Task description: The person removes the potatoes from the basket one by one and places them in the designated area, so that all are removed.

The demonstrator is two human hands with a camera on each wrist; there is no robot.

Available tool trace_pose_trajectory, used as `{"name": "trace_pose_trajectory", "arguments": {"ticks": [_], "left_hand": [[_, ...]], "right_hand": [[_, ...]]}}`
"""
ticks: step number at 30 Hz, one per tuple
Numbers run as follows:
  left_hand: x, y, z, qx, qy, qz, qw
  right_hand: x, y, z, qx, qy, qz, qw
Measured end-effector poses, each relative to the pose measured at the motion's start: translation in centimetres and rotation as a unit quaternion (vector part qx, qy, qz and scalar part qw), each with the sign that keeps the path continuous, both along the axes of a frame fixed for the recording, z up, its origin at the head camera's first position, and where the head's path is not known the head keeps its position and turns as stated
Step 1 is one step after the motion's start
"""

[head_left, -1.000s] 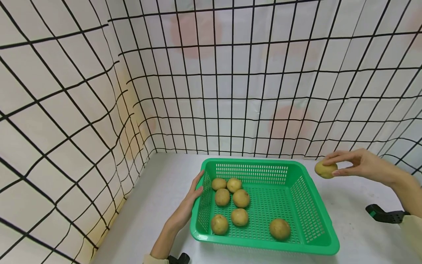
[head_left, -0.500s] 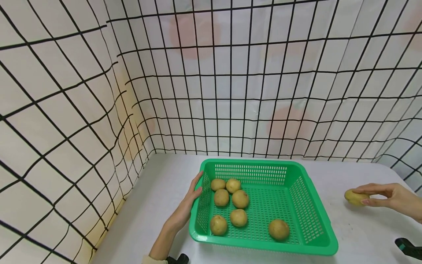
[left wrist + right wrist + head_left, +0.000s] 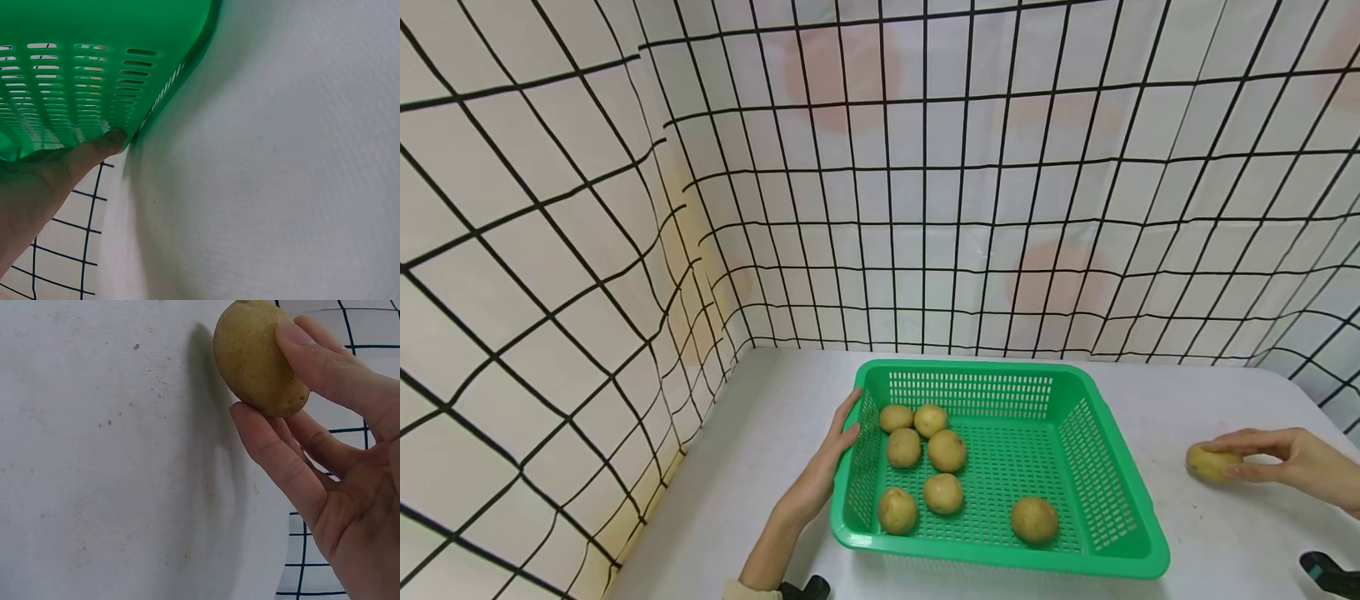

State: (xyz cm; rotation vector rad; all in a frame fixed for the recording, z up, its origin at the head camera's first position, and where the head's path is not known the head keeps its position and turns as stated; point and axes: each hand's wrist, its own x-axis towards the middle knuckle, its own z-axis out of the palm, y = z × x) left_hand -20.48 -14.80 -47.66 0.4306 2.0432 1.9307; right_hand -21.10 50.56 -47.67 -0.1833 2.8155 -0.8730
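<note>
The left hand point(image 3: 824, 463) lies with straight fingers against the left side of the basket point(image 3: 1000, 562). Inside, six potatoes point(image 3: 947, 451) sit at the left and one more potato point(image 3: 1035, 520) sits further right. Past the basket, the last potato point(image 3: 1208, 464) is pinched in the right hand point(image 3: 1296, 458), on or just above the bench point(image 3: 1157, 400); I can't tell which.

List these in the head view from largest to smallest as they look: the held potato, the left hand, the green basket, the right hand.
1. Green basket.
2. Left hand and right hand: they look too alike to rank.
3. Held potato, partly covered by fingers.
</note>
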Motion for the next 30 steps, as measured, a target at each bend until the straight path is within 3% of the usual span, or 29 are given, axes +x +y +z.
{"name": "trace_pose_trajectory", "arguments": {"ticks": [13,22,30], "left_hand": [[0.0,0.0,-0.1,-0.003,0.001,0.003,1.0000],[-0.1,0.1,-0.2,-0.006,0.005,0.003,1.0000],[-0.1,0.1,-0.2,-0.007,0.004,0.006,0.9999]], "right_hand": [[0.1,0.0,-0.3,0.012,-0.030,-0.002,0.999],[0.2,0.2,-0.3,0.020,-0.018,-0.012,1.000],[-0.4,0.2,0.7,0.021,0.004,0.009,1.000]]}}
